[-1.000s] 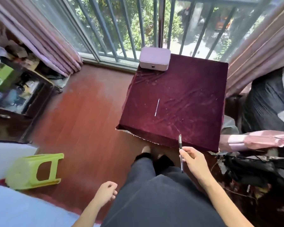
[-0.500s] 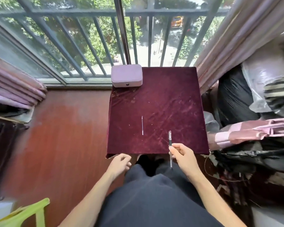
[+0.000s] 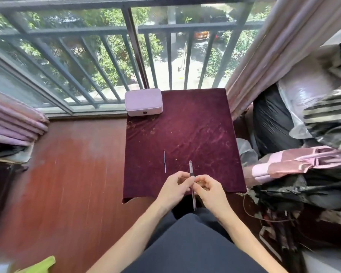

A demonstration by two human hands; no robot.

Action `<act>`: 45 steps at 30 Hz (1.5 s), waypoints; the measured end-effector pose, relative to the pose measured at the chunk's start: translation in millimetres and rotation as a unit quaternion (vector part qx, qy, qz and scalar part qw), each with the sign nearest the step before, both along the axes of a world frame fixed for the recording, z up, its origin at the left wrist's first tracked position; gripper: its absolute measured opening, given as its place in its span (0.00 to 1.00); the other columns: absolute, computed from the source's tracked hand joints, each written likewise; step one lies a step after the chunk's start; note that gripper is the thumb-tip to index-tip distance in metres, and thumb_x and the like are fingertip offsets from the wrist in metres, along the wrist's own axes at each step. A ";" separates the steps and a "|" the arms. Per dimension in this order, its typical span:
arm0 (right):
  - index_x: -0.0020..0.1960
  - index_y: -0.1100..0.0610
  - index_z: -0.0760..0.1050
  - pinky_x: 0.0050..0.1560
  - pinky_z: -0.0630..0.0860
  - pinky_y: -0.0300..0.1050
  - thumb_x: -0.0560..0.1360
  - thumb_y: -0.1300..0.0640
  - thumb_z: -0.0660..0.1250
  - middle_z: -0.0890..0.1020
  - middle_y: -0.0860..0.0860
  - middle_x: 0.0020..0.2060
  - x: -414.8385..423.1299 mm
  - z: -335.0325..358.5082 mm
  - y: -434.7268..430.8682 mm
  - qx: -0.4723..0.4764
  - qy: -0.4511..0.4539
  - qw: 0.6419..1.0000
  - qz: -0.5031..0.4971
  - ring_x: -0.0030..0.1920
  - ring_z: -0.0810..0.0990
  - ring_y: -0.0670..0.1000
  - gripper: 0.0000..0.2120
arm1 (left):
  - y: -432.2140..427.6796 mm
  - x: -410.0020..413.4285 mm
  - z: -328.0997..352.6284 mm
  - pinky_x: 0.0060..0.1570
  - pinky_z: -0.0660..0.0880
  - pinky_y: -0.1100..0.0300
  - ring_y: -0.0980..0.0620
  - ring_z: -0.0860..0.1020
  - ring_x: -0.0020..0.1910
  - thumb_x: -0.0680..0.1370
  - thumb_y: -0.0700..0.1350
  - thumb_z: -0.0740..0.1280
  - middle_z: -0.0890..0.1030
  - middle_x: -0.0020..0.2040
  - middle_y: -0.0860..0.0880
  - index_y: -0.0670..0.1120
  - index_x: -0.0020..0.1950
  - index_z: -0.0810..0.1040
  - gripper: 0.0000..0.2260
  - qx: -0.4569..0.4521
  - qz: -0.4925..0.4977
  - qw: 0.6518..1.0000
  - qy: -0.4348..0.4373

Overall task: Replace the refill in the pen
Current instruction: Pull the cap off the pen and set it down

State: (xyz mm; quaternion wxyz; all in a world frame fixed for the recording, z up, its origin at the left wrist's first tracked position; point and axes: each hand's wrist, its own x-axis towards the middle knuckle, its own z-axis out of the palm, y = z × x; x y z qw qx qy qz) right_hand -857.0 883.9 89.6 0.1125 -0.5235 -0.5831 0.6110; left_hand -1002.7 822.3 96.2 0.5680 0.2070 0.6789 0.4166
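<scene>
A clear pen (image 3: 191, 168) with a dark grip stands nearly upright over the near edge of a small table covered in dark red velvet (image 3: 195, 131). My right hand (image 3: 209, 191) pinches the pen at its middle. My left hand (image 3: 174, 187) has closed its fingertips on the same spot from the left. The pen's lower end hangs below my hands toward my lap. A thin loose refill (image 3: 164, 161) lies flat on the velvet, just left of the pen and a little beyond my left hand.
A pale pink case (image 3: 144, 102) sits at the table's far left corner against the window railing. Bags and folded fabric (image 3: 295, 160) crowd the right side. Red wooden floor (image 3: 73, 174) lies to the left, with a green stool (image 3: 37, 266) at the bottom left.
My left hand has risen from beside my knee and joined the right on the pen. The view has swung to centre on the table.
</scene>
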 end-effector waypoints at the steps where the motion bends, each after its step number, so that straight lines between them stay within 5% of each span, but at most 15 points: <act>1: 0.48 0.53 0.82 0.41 0.80 0.31 0.80 0.66 0.73 0.89 0.42 0.36 0.3 0.0 0.1 0.000 0.002 1.000 0.003 0.37 0.87 0.38 0.08 | 0.0 2.0 1.5 0.37 0.76 0.71 0.65 0.82 0.34 0.80 0.48 0.70 0.85 0.40 0.53 0.44 0.55 0.82 0.10 0.001 0.001 1.000 0.000; 5: 0.48 0.53 0.83 0.42 0.80 0.33 0.78 0.66 0.74 0.90 0.47 0.38 1.1 -0.7 -1.1 -0.002 0.009 1.000 0.001 0.38 0.88 0.41 0.09 | -1.1 7.9 4.2 0.42 0.78 0.65 0.62 0.82 0.37 0.79 0.50 0.70 0.86 0.38 0.55 0.52 0.47 0.82 0.04 0.007 0.007 1.000 0.018; 10: 0.47 0.50 0.83 0.48 0.82 0.39 0.75 0.61 0.80 0.88 0.48 0.37 4.4 2.7 5.6 -0.020 0.013 0.999 0.023 0.40 0.86 0.43 0.08 | -0.9 8.5 6.6 0.51 0.81 0.51 0.57 0.82 0.40 0.80 0.51 0.66 0.85 0.39 0.53 0.48 0.47 0.84 0.10 0.003 0.002 0.999 0.054; 14: 0.52 0.52 0.84 0.49 0.83 0.38 0.78 0.60 0.78 0.90 0.52 0.44 6.0 16.1 23.1 -0.047 0.046 0.998 -0.001 0.44 0.88 0.45 0.06 | 0.2 6.1 10.1 0.45 0.78 0.59 0.57 0.80 0.38 0.83 0.47 0.63 0.81 0.35 0.55 0.49 0.50 0.84 0.10 0.013 0.008 0.998 0.056; 19: 0.55 0.47 0.85 0.43 0.75 0.24 0.84 0.57 0.70 0.89 0.35 0.41 -10.7 29.9 42.8 -0.024 0.057 0.998 0.031 0.43 0.85 0.31 0.07 | 3.7 7.2 15.9 0.37 0.76 0.62 0.57 0.79 0.34 0.84 0.46 0.61 0.77 0.32 0.55 0.54 0.51 0.83 0.10 0.036 0.015 0.999 0.024; 25: 0.52 0.50 0.89 0.44 0.76 0.27 0.82 0.52 0.72 0.90 0.43 0.44 -29.3 13.6 55.9 -0.056 0.055 0.997 0.022 0.44 0.85 0.34 0.06 | 15.1 4.3 3.6 0.31 0.73 0.66 0.59 0.75 0.30 0.82 0.51 0.61 0.77 0.32 0.56 0.58 0.46 0.81 0.10 0.024 0.035 0.999 0.018; 31: 0.49 0.48 0.89 0.45 0.76 0.28 0.82 0.50 0.72 0.90 0.51 0.43 -53.7 -50.2 69.1 -0.087 0.048 0.995 0.028 0.43 0.85 0.36 0.08 | 33.7 -3.7 -61.4 0.35 0.69 0.63 0.61 0.69 0.30 0.83 0.54 0.59 0.74 0.34 0.57 0.50 0.41 0.75 0.14 -0.008 0.101 0.994 0.030; 34: 0.49 0.45 0.89 0.44 0.78 0.30 0.83 0.51 0.71 0.89 0.56 0.43 -64.7 -96.3 72.4 -0.100 0.060 0.993 -0.001 0.42 0.85 0.39 0.08 | 47.9 -10.3 -100.5 0.32 0.68 0.66 0.63 0.68 0.29 0.85 0.51 0.57 0.72 0.32 0.60 0.56 0.38 0.73 0.15 -0.011 0.115 0.993 0.020; 38: 0.54 0.48 0.90 0.49 0.82 0.34 0.83 0.52 0.72 0.91 0.48 0.49 -76.3 -159.1 71.8 -0.112 0.058 0.990 -0.065 0.50 0.90 0.44 0.07 | 61.7 -14.8 -152.9 0.33 0.71 0.74 0.68 0.75 0.32 0.86 0.51 0.55 0.77 0.34 0.66 0.54 0.49 0.77 0.12 -0.014 0.119 0.993 0.006; 45: 0.55 0.50 0.90 0.54 0.84 0.38 0.84 0.54 0.71 0.91 0.47 0.51 -86.7 -261.5 62.6 -0.112 0.056 0.984 -0.125 0.54 0.90 0.47 0.08 | 67.8 -17.0 -252.4 0.31 0.71 0.68 0.64 0.73 0.29 0.86 0.51 0.56 0.75 0.31 0.63 0.50 0.46 0.76 0.14 -0.003 0.147 0.989 0.018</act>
